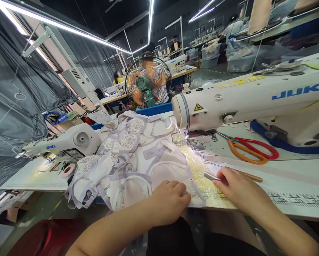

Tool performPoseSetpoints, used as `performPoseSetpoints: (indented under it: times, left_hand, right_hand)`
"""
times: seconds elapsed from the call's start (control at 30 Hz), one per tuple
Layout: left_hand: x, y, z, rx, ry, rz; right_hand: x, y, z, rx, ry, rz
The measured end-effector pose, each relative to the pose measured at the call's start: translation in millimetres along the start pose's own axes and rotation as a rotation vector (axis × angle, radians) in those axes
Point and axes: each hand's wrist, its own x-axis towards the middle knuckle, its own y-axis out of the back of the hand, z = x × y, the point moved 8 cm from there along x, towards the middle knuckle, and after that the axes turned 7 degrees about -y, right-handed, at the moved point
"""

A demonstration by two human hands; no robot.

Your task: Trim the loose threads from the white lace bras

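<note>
My left hand point(172, 199) rests at the table's front edge, its curled fingers closed on the near part of a white bra point(168, 172). A small red mark shows on the bra's side edge. In my right hand point(235, 186), between thumb and fingers, is a small silver metal tool point(212, 176); the rest of it is hidden by the hand, so its kind cannot be made out. Its tip points left, over the yellowish, shiny covered strip point(207, 190) of the table. Just ahead stands a lit white sewing machine point(236, 103), its needle area above the bra's far end.
White lace bras point(127, 142) lie heaped to the left. Scissors point(251, 149) with red and orange handles and a wooden-handled tool point(251, 176) lie at right. A second sewing machine point(68, 142) stands left, a fan point(148, 83) behind. Other people sit farther back.
</note>
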Motion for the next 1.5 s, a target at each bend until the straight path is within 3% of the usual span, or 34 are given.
performPoseSetpoints:
  times: [0.1,0.23,0.37,0.57,0.73,0.9,1.0,1.17,1.27,1.4,1.47,1.5]
  left_hand:
    - [-7.8,0.8,1.6,0.01,-0.011,-0.027]
    - [-6.7,17.5,2.2,-0.059,-0.077,-0.015]
    - [10.3,28.0,-25.6,-0.063,-0.072,0.055]
    - [20.4,3.6,-61.7,0.03,-0.025,0.005]
    - [5.4,0.6,-54.4,0.099,0.063,0.028]
    - [9.4,4.6,-42.2,0.112,0.067,-0.053]
    - [19.2,8.8,-29.5,0.102,0.032,-0.072]
    - [21.9,10.4,8.1,0.112,-0.121,0.045]
    - [9.7,7.7,16.5,0.051,-0.168,0.112]
    - [-5.3,2.0,-3.3,-0.114,-0.135,0.036]
    - [-8.0,1.5,-28.5,-0.223,-0.01,0.037]
    - [-8.9,3.9,-45.0,-0.245,0.093,0.097]
  right_hand:
    - [-0.7,-0.4,1.9,0.025,-0.021,-0.017]
    - [-4.8,0.2,2.2,0.047,-0.045,0.002]
    - [-9.9,4.2,1.0,0.053,-0.083,0.029]
    - [-14.2,13.2,1.4,0.069,-0.128,0.09]
    - [-13.3,9.9,7.4,0.093,-0.146,0.055]
    - [-12.6,2.2,16.6,0.185,-0.232,-0.015]
    - [-10.9,-2.6,-3.8,0.339,-0.245,-0.08]
    - [4.9,-13.5,-78.6,0.448,0.029,-0.232]
    - [11.8,-23.6,-94.0,0.443,0.113,-0.276]
    - [-4.1,-36.9,-86.5,0.435,0.108,-0.346]
    - [-19.4,-38.4,-84.7,0.465,0.096,-0.356]
    - [-27.0,-38.1,-85.0,0.481,0.087,-0.353]
